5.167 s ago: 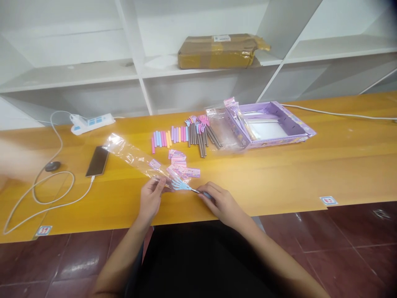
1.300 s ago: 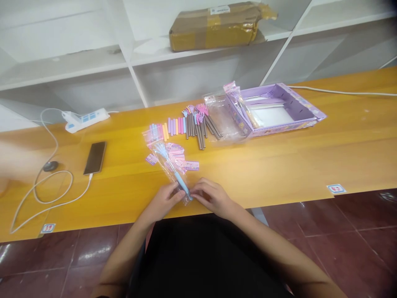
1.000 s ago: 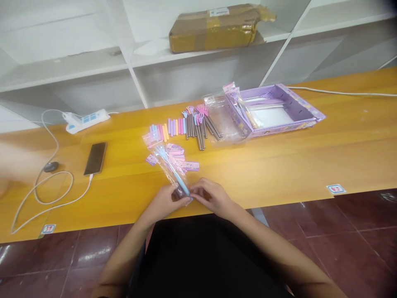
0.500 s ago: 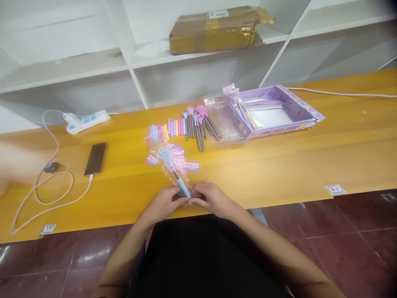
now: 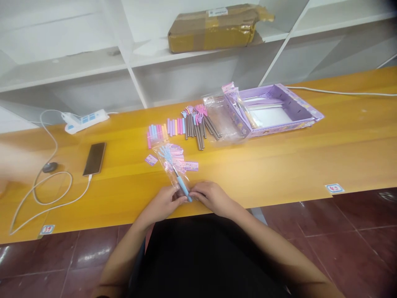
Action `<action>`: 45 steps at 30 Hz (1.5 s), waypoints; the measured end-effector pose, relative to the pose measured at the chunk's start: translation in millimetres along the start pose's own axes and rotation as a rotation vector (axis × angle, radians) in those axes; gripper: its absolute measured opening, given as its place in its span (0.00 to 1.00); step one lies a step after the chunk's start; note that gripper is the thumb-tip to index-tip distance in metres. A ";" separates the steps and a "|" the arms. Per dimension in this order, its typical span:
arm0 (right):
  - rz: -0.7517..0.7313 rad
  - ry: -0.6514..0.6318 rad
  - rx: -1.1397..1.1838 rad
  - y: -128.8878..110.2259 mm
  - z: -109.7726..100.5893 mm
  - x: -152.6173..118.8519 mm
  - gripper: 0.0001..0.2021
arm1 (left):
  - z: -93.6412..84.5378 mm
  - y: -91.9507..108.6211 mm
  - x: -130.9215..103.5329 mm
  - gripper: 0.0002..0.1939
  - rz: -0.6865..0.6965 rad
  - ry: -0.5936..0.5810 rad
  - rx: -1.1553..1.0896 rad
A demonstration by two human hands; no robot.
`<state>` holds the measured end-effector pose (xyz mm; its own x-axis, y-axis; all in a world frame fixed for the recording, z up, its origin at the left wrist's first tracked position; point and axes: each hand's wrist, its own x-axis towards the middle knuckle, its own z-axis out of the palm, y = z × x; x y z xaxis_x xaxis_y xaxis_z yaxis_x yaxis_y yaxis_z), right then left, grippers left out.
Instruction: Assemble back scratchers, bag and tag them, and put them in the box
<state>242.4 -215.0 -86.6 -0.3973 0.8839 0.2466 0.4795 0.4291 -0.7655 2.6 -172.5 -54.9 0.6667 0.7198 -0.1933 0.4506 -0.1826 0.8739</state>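
Observation:
A light blue back scratcher [image 5: 183,187] lies in a clear plastic bag [image 5: 170,174], its hand-shaped head pointing away from me. My left hand [image 5: 165,203] is closed on the handle end through the bag, thumb on top. On the other side of the handle, my right hand [image 5: 214,198] pinches the bag's open end; its fingertips are partly hidden. Pink and purple header cards [image 5: 190,166] lie fanned under and beside the bag. Farther back are coloured handle sleeves [image 5: 159,131] in a row and a pile of back scratchers [image 5: 200,130] with bare metal shafts.
A purple display box [image 5: 288,120] holds bagged back scratchers, with empty clear bags [image 5: 221,120] at its left. A phone [image 5: 94,159] on a cable and a power strip [image 5: 87,121] are on the left. A blurred arm [image 5: 18,165] reaches in there. A taped carton [image 5: 214,31] sits on the shelf.
My right fingertips have drawn slightly away from the left thumb at the handle end. The bagged back scratcher has shifted a little to the right.

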 end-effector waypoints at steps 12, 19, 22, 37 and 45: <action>0.301 -0.014 0.578 -22.1 -18.1 -4.9 0.17 | 1.6 22.0 -4.2 0.09 0.317 -0.304 0.289; 0.427 -0.084 0.645 -29.9 -0.7 -0.7 0.17 | -14.6 17.1 -10.3 0.12 0.075 0.294 0.245; 0.459 -0.130 0.620 -31.0 3.4 0.4 0.16 | -21.1 10.8 -5.5 0.11 0.203 0.502 0.301; 0.328 -0.091 -0.490 9.5 -60.3 43.8 0.19 | -52.0 -10.7 31.3 0.14 0.233 0.410 0.451; 0.266 -0.148 -0.317 39.6 -69.7 85.9 0.11 | -81.8 -26.7 78.2 0.11 0.130 0.257 0.183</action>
<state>281.8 -109.2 -54.3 -0.3243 0.9451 -0.0400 0.7878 0.2464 -0.5645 -5.8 -56.6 -56.9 0.5645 0.8237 0.0533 0.4866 -0.3842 0.7846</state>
